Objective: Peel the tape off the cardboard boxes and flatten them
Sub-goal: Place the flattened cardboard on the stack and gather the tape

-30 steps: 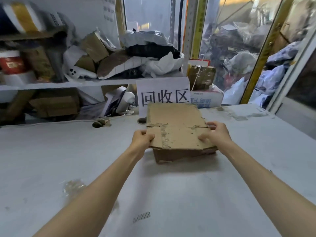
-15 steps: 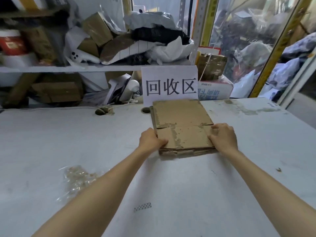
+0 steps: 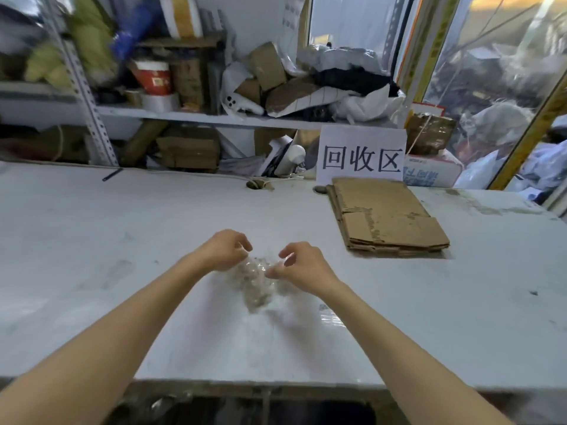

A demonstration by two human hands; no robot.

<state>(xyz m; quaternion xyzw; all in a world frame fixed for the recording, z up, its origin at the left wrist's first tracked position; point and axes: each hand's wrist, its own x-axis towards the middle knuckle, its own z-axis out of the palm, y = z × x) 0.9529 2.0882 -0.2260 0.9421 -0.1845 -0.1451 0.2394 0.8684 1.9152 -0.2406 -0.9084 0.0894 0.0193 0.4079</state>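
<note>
While the flattened cardboard box point(image 3: 386, 220) lies on the desk point(image 3: 122, 240) beyond and to the right, nearer the right hand point(image 3: 302, 268), both hands pinch the crumpled tape point(image 3: 256, 279) between them, left hand point(image 3: 225, 250) included.

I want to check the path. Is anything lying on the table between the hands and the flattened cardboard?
Nothing visible. The left hand and right hand pinch the crumpled clear tape; only bare table separates them from the flattened cardboard by the sign.
</note>
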